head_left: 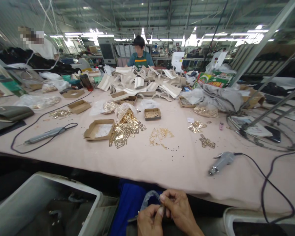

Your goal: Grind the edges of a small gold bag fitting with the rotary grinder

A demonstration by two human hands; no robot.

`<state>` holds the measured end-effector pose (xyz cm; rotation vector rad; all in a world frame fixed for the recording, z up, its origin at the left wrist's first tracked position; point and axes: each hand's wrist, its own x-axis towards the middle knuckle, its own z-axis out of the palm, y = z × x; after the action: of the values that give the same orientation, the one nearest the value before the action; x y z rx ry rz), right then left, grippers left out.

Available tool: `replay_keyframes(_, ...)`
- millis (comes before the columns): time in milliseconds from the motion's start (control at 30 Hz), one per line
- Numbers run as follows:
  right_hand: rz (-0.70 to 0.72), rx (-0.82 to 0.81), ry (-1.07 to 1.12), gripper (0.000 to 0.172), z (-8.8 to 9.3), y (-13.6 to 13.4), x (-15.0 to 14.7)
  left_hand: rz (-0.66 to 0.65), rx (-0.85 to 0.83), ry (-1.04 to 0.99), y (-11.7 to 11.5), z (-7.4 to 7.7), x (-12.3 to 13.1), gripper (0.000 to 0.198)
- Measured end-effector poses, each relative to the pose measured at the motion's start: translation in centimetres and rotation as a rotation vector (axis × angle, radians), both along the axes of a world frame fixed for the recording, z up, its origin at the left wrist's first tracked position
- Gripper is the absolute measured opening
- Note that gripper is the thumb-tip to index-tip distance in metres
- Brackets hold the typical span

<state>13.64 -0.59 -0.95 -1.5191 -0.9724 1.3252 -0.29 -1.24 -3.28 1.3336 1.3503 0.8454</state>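
Observation:
Just past the table's near edge, low in the view, my left hand [151,220] and my right hand [178,207] meet with fingertips pinched together. Between them is a dark bag part, mostly covered by my fingers. A loop wrapped in see-through plastic, like a bag handle [149,197], rises behind my left hand. Dark grey-green bag material [132,226] shows beside my left wrist, over blue cloth [127,205]. Whether a small metal piece lies in my fingertips is hidden.
On the pink-covered table [147,167] lie gold metal plates [123,132], tiny gold parts [159,136], cardboard trays [88,131] and two corded electric screwdrivers [222,162], [43,135]. Grey bins [93,209], [227,214] flank me. A person [140,59] sits opposite behind piled pale pieces [147,82].

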Motion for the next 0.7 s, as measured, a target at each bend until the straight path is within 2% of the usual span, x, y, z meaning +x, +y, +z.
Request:
replay_keyframes(133, -0.01, 0.053, -0.098, 0.051, -0.8, 1.6, -0.6, -0.005, -0.025, -0.025, 1.8, -0.6, -0.2, 0.035)
replay_keyframes(267, -0.024, 0.048, -0.205, 0.054, -0.4, 2.3, -0.9, -0.009, -0.067, -0.08, 2.5, 0.3, -0.3, 0.032)
replay_keyframes(400, -0.032, 0.007, -0.007, 0.058, -0.6, 2.1, -0.6, 0.072, -0.077, -0.128, 2.8, 1.5, -0.2, 0.027)
replay_keyframes(467, -0.007, 0.01, 0.08, 0.054, -0.8, 1.9, -0.3, 0.104, -0.098, -0.128, 3.0, 1.7, -0.1, 0.026)
replay_keyframes(600, -0.03, 0.018, 0.004, 0.043, -1.1, 1.5, -0.4, 0.106, -0.106, -0.137, 2.8, 2.0, -0.1, 0.023)
replay_keyframes(700, -0.079, 0.007, 0.017, 0.043, -1.5, 1.6, -0.7, 0.094, -0.097, -0.122, 2.6, 2.1, -0.2, 0.024)
